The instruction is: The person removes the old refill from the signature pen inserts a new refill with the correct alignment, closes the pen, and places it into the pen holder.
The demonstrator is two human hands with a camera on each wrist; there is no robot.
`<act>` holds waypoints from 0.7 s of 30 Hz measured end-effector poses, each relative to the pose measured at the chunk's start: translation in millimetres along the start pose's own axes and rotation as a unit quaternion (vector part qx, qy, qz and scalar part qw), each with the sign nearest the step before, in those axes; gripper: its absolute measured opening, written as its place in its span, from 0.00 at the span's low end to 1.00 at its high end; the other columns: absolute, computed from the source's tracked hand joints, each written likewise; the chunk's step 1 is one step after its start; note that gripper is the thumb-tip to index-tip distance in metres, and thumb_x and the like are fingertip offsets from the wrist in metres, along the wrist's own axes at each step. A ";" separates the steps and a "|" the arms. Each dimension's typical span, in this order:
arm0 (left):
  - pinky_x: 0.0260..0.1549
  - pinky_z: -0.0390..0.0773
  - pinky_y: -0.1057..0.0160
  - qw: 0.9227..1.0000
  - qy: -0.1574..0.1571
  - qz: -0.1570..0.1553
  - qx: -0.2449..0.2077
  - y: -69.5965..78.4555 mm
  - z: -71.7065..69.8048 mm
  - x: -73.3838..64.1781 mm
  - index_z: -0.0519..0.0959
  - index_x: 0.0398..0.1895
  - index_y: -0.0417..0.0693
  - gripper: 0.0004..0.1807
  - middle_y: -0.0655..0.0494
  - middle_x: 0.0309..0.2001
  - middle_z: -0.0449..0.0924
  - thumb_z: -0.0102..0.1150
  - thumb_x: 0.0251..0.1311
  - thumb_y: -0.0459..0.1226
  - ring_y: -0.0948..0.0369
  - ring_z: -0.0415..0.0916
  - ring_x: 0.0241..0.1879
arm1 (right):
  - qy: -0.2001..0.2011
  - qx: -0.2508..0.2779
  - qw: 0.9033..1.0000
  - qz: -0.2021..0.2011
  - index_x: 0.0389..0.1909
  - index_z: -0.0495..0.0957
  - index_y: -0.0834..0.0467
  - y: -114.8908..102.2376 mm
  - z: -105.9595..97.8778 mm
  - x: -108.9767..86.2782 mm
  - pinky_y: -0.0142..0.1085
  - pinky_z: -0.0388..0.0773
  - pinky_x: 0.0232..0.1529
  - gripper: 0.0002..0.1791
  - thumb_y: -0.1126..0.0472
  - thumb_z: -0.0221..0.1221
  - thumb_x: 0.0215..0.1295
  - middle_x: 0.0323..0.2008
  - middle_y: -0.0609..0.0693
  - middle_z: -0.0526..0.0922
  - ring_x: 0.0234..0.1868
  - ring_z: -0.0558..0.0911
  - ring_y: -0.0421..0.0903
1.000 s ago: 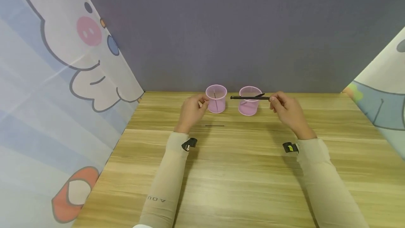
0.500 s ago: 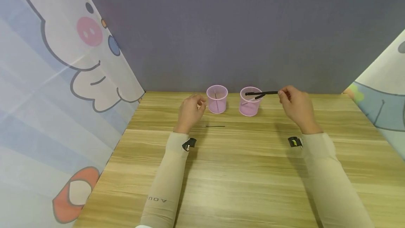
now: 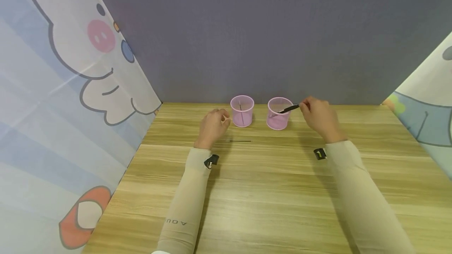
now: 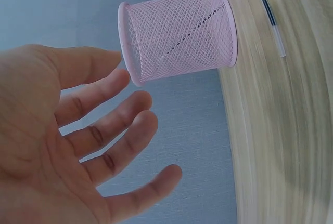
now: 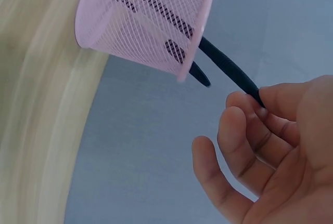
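My right hand (image 3: 320, 117) pinches the end of a black pen (image 5: 229, 67) between thumb and fingertips. The pen slants down through the mouth of the right pink mesh pen holder (image 3: 277, 123), its lower part showing through the mesh. Another pen (image 5: 200, 74) leans inside that holder, its dark end past the rim. Beside the left mesh pen holder (image 3: 248, 118), my left hand (image 3: 213, 127) holds nothing, its fingers spread and slightly bent, thumb and index close to the rim. A thin dark pen refill (image 4: 190, 34) leans inside this holder.
Another pen refill (image 3: 240, 141), dark with a clear end, lies on the wooden table (image 3: 261, 199) in front of the left holder. A grey wall (image 3: 268, 38) rises behind the holders. Cartoon-printed curtains (image 3: 77, 113) hang at both sides.
The pen in my right hand went from level above the right holder, shifted right, then came back left and tilted down into it. My left hand moved slightly back from the left holder's rim.
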State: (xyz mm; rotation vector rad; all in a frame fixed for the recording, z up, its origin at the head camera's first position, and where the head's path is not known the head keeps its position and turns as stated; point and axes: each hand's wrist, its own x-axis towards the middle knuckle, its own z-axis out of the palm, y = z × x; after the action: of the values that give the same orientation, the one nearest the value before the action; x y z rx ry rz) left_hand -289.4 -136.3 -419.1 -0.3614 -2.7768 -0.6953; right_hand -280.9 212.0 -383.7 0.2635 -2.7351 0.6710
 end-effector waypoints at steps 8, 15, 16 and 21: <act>0.36 0.81 0.52 1.000 -0.021 -0.005 0.007 -0.7 1.4 0.3 0.85 0.47 0.48 0.10 0.50 0.39 0.85 0.63 0.67 0.41 0.52 0.82 0.38 | -0.007 -0.013 1.000 0.008 0.40 0.81 0.66 -4.4 14.6 7.5 0.40 0.64 0.22 0.16 0.56 0.52 0.77 0.24 0.58 0.80 0.23 0.75 0.53; 0.34 0.81 0.53 0.999 -0.034 -0.010 0.007 -1.5 4.7 1.2 0.85 0.46 0.49 0.10 0.52 0.39 0.85 0.64 0.67 0.43 0.54 0.82 0.37 | -0.016 -0.005 0.999 0.047 0.40 0.82 0.62 -2.7 23.3 9.2 0.40 0.63 0.21 0.18 0.52 0.52 0.77 0.25 0.56 0.80 0.23 0.74 0.52; 0.34 0.80 0.53 0.999 -0.035 -0.010 0.007 -1.6 4.7 1.2 0.85 0.46 0.49 0.10 0.52 0.39 0.85 0.64 0.67 0.43 0.54 0.82 0.37 | -0.015 -0.003 0.999 0.049 0.40 0.82 0.62 -2.4 24.0 9.4 0.40 0.64 0.21 0.18 0.52 0.52 0.77 0.25 0.56 0.80 0.23 0.74 0.52; 0.34 0.80 0.54 0.999 -0.040 -0.010 0.007 -2.0 4.5 0.7 0.85 0.46 0.49 0.10 0.52 0.38 0.85 0.64 0.68 0.43 0.55 0.81 0.37 | -0.010 0.010 0.998 0.056 0.35 0.82 0.60 -0.8 28.8 10.4 0.40 0.62 0.21 0.17 0.51 0.54 0.75 0.23 0.54 0.79 0.22 0.73 0.51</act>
State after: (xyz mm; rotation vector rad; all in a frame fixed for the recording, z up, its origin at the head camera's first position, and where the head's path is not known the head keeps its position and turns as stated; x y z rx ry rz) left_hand -291.4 -135.7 -423.5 -0.3662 -2.8635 -0.6814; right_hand -297.8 196.5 -404.1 0.1222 -2.7804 0.7296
